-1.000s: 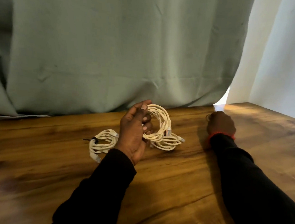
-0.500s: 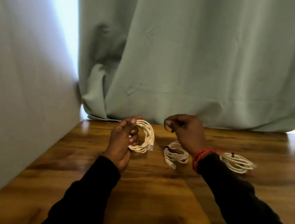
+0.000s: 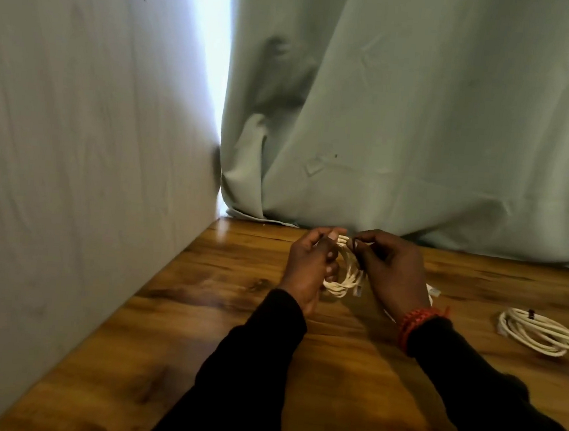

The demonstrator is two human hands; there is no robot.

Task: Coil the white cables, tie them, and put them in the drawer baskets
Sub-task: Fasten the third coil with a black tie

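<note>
Above the brown wooden tabletop (image 3: 233,314), keep left hand (image 3: 306,268) curled round the coiled white cable (image 3: 342,282) while right hand (image 3: 391,276), fingertips pinching a thin dark tie (image 3: 358,256), cinches across all loops.

A single head-worn wide-angle camera looks forward and down along the person's own arms, from just above and behind them, onto a wooden table (image 3: 347,386). Both black sleeves enter from the bottom edge and run up toward the frame's middle, where the left hand (image 3: 309,269) and right hand (image 3: 391,276) meet close to the lens. The view faces a pale green curtain (image 3: 422,124) hanging behind the table's far edge, with a grey wall (image 3: 87,136) running down the left side. The wide lens bows the wall and table edge. No second view shares the scene.
</note>
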